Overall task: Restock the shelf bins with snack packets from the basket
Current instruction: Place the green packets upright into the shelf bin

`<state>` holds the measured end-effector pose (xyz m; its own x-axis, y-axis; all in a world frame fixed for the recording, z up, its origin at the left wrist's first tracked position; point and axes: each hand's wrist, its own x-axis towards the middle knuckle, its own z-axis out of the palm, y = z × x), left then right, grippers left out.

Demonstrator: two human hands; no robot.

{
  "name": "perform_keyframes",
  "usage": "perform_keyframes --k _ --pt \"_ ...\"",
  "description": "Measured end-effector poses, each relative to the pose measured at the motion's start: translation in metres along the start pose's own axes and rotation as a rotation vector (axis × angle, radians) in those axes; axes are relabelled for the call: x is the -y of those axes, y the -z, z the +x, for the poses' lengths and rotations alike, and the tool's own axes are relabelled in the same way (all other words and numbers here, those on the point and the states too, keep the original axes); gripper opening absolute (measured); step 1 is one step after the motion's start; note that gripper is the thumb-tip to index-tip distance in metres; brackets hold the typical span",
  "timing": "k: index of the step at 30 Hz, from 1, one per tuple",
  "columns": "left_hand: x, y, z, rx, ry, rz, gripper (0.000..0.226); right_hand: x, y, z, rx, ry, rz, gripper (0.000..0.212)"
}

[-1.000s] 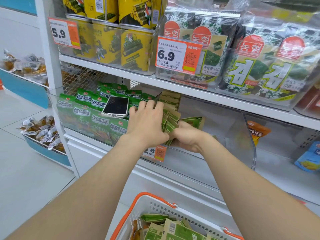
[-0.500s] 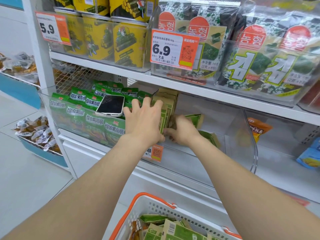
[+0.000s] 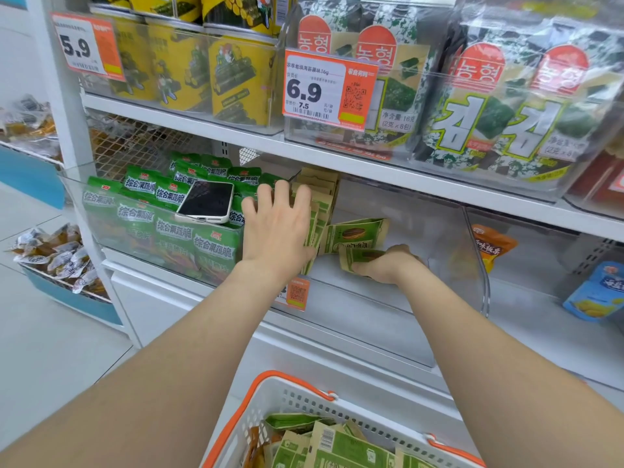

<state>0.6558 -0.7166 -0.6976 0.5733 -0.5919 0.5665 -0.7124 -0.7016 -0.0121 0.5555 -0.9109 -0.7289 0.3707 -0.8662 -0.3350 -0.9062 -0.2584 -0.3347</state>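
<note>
Partway: left hand [image 3: 277, 228] spread flat bracing the upright packets [image 3: 320, 197], right hand [image 3: 385, 265] gripping one packet [image 3: 358, 256]; basket [image 3: 304, 403] holds plenty more.

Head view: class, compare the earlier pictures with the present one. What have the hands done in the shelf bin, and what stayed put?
The right hand has drawn rightward away from the upright packets and now grips a loose packet lying low in the bin. The left hand still presses flat against the upright packets. The phone and basket are unchanged.
</note>
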Motion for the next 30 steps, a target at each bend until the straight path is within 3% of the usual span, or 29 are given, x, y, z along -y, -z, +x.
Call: perform_keyframes --k 3,5,7,9,12,14,16,20,22,26,30 --pt "0.005 0.002 -0.001 0.025 -0.023 -0.023 0.098 0.003 0.002 -0.011 0.020 -0.070 -0.113 0.154" --pt "0.007 0.007 -0.003 0.053 -0.034 -0.046 0.103 0.003 0.004 -0.019 -0.010 -0.077 -0.222 0.144" --pt "0.009 0.013 -0.005 0.073 -0.039 -0.071 0.105 -0.002 0.006 -0.024 -0.036 -0.005 -0.206 0.123" --pt "0.011 0.022 -0.008 0.092 -0.040 -0.100 0.108 -0.007 0.006 -0.026 0.019 0.090 -0.043 0.104" --pt "0.013 0.036 -0.010 0.103 -0.028 -0.137 0.108 -0.012 0.005 -0.035 -0.009 0.231 0.254 0.038" --pt "0.014 0.039 -0.014 0.091 -0.011 -0.152 0.098 -0.011 0.008 -0.043 -0.149 0.257 0.366 0.013" --pt "0.016 0.041 -0.018 0.045 0.013 -0.158 0.085 -0.011 0.011 -0.047 -0.272 0.251 0.469 0.020" --pt "0.022 0.051 -0.025 0.089 0.056 -0.160 0.057 -0.015 0.022 -0.064 -0.312 0.348 0.547 0.044" --pt "0.026 0.056 -0.027 0.167 0.062 -0.185 0.045 -0.016 0.030 -0.075 -0.378 0.504 0.449 0.037" --pt "0.030 0.060 -0.030 0.170 0.100 -0.235 0.039 -0.014 0.038 -0.102 -0.533 0.886 0.162 0.035" --pt "0.033 0.056 -0.036 0.227 0.111 -0.266 0.041 -0.011 0.039 -0.124 -0.685 1.157 0.224 0.033"
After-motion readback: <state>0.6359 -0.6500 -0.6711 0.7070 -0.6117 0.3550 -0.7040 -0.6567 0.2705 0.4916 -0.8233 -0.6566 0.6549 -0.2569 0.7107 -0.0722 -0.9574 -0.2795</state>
